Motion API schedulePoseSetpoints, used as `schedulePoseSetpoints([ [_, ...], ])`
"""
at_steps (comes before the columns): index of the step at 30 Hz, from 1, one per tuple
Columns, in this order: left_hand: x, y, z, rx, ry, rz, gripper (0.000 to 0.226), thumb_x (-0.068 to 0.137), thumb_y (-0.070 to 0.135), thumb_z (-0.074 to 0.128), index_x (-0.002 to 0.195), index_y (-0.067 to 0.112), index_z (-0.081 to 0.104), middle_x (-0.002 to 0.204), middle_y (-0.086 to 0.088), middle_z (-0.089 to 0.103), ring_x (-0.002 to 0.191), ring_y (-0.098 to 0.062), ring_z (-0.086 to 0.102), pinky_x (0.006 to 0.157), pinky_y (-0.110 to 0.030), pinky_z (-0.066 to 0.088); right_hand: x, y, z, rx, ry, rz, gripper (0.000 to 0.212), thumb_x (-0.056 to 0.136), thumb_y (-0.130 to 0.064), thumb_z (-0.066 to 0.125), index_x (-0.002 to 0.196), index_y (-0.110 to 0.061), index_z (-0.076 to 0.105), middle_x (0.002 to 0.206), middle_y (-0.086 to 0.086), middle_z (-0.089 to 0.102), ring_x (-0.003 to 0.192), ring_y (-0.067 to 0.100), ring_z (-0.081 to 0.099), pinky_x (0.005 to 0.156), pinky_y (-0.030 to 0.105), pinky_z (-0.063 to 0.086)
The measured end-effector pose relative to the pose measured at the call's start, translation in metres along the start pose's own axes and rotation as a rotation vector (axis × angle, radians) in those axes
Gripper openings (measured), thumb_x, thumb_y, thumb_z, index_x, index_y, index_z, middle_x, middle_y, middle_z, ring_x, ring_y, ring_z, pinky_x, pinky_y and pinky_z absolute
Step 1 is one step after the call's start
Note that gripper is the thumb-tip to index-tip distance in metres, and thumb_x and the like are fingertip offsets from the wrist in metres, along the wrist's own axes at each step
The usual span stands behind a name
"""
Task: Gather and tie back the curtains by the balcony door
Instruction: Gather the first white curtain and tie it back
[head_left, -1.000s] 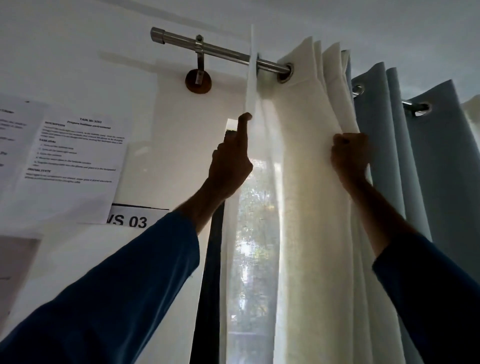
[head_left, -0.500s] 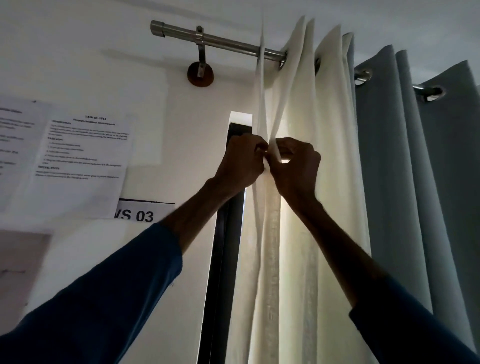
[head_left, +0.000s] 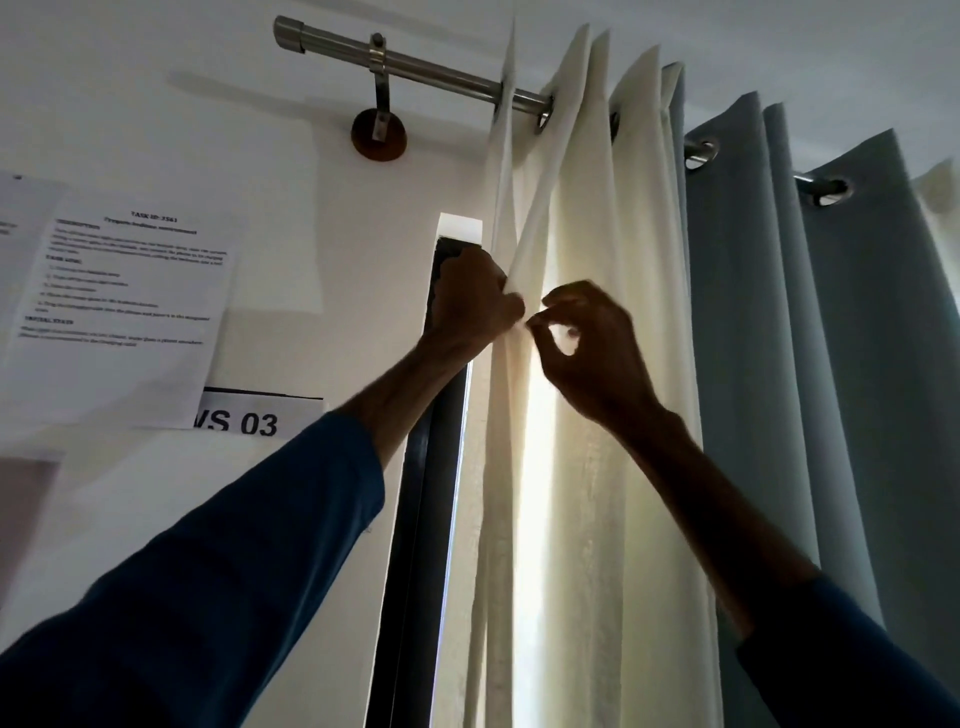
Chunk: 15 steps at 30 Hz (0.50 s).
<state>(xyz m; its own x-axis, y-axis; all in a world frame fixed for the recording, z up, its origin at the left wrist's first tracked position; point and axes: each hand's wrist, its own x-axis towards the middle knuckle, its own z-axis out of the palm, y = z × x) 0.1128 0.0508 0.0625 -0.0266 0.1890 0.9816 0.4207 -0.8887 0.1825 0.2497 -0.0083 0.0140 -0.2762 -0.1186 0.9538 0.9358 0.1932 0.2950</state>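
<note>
Head view, tilted up toward the curtain rod (head_left: 436, 71), a steel bar fixed to the white wall by a bracket (head_left: 379, 98) on a round brown mount. Hung from the rod by eyelets, right of the bracket: cream curtain (head_left: 644, 322), bunched into upright folds, daylight glowing through the cloth. Further right along the rod: grey-blue curtain (head_left: 779, 364), also in folds, just beside the cream one.

Below the rod, under the cream curtain's leftmost eyelet: left hand (head_left: 475, 301), raised on a dark blue sleeve (head_left: 208, 597), grip clamped on the cream curtain's leading folds, drawn together into a crossing just above the fist. Just right of it, at the same level beneath the rod: right hand (head_left: 592, 353), fingers curled, thumb and forefinger tips close together at the fold's edge, bright cloth showing through the loop of the fingers. Blurred there, so cannot tell whether any cloth is caught in that grip. Hands near each other, contact unclear.

Below the rod, between bracket and cream curtain: dark door frame (head_left: 418, 545), running down behind the left forearm, with a narrow strip of light between frame and curtain. Left of the bracket and lower than the rod: printed sheet (head_left: 124, 312) stuck to the wall, text too small to read, and under its corner a label reading "VS 03" (head_left: 254, 421), left end hidden.
</note>
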Motion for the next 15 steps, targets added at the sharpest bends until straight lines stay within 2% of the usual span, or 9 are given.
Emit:
schedulePoseSetpoints([
  [2, -0.003, -0.004, 0.001, 0.008, 0.022, 0.032, 0.022, 0.079, 0.021, 0.077, 0.088, 0.001, 0.076, 0.085, -0.009, 0.074, 0.08, -0.022, 0.069, 0.066, -0.022, 0.043, 0.0, 0.01, -0.011, -0.173, 0.169, 0.064, 0.021, 0.088, -0.026, 0.07, 0.104, -0.012, 0.07, 0.118, 0.008, 0.064, 0.116, 0.021, 0.056, 0.103, 0.03, 0.043],
  [4, -0.006, -0.009, 0.002, -0.022, 0.071, 0.033, 0.026, 0.078, 0.022, 0.08, 0.095, 0.006, 0.071, 0.088, -0.004, 0.07, 0.081, -0.019, 0.066, 0.069, -0.024, 0.045, 0.002, 0.019, -0.02, -0.257, 0.219, 0.187, 0.043, 0.085, -0.037, 0.074, 0.118, -0.013, 0.063, 0.127, 0.01, 0.059, 0.123, 0.026, 0.052, 0.106, 0.027, 0.032],
  [6, -0.01, -0.015, 0.002, -0.049, 0.119, 0.067, 0.037, 0.076, 0.025, 0.083, 0.103, 0.013, 0.061, 0.092, -0.001, 0.064, 0.079, -0.016, 0.061, 0.071, -0.026, 0.049, 0.006, 0.024, -0.021, -0.157, 0.164, 0.333, 0.06, 0.083, -0.042, 0.078, 0.129, -0.011, 0.056, 0.127, 0.008, 0.06, 0.114, 0.024, 0.058, 0.103, 0.035, 0.044],
  [8, -0.013, -0.019, -0.001, -0.039, 0.15, 0.159, 0.046, 0.076, 0.023, 0.083, 0.108, 0.015, 0.052, 0.089, 0.0, 0.059, 0.072, -0.014, 0.057, 0.069, -0.025, 0.05, 0.009, 0.023, -0.018, -0.077, 0.123, 0.406, 0.056, 0.086, -0.038, 0.077, 0.13, -0.012, 0.057, 0.122, 0.005, 0.066, 0.104, 0.02, 0.064, 0.099, 0.037, 0.051],
  [10, -0.017, -0.021, -0.007, -0.01, 0.136, 0.248, 0.042, 0.079, 0.018, 0.081, 0.109, 0.013, 0.052, 0.082, 0.004, 0.053, 0.067, -0.012, 0.051, 0.065, -0.017, 0.045, 0.011, 0.015, -0.011, -0.092, 0.107, 0.366, 0.033, 0.091, -0.024, 0.073, 0.12, -0.01, 0.066, 0.112, 0.005, 0.073, 0.095, 0.018, 0.069, 0.097, 0.033, 0.052],
  [12, -0.019, -0.025, -0.012, 0.014, 0.072, 0.303, 0.024, 0.083, 0.014, 0.077, 0.101, 0.012, 0.062, 0.081, 0.004, 0.06, 0.067, -0.012, 0.057, 0.066, -0.011, 0.042, 0.013, 0.001, -0.002, -0.087, 0.086, 0.316, 0.006, 0.091, -0.011, 0.067, 0.093, -0.01, 0.072, 0.088, 0.007, 0.076, 0.076, 0.019, 0.071, 0.081, 0.039, 0.06],
  [13, -0.019, -0.028, -0.014, 0.018, 0.029, 0.317, 0.014, 0.084, 0.012, 0.075, 0.096, 0.013, 0.068, 0.085, 0.002, 0.068, 0.073, -0.014, 0.064, 0.07, -0.012, 0.045, 0.016, -0.007, 0.005, -0.084, 0.069, 0.305, 0.012, 0.09, -0.008, 0.063, 0.08, -0.01, 0.068, 0.076, 0.007, 0.073, 0.069, 0.023, 0.069, 0.072, 0.042, 0.06],
  [15, -0.017, -0.031, -0.018, 0.026, -0.057, 0.322, 0.005, 0.084, 0.009, 0.073, 0.089, 0.012, 0.075, 0.092, -0.003, 0.075, 0.083, -0.016, 0.069, 0.078, -0.016, 0.049, 0.021, -0.025, 0.02, -0.061, 0.014, 0.283, 0.016, 0.087, -0.005, 0.057, 0.072, -0.009, 0.06, 0.067, 0.008, 0.068, 0.066, 0.029, 0.065, 0.064, 0.043, 0.056],
])
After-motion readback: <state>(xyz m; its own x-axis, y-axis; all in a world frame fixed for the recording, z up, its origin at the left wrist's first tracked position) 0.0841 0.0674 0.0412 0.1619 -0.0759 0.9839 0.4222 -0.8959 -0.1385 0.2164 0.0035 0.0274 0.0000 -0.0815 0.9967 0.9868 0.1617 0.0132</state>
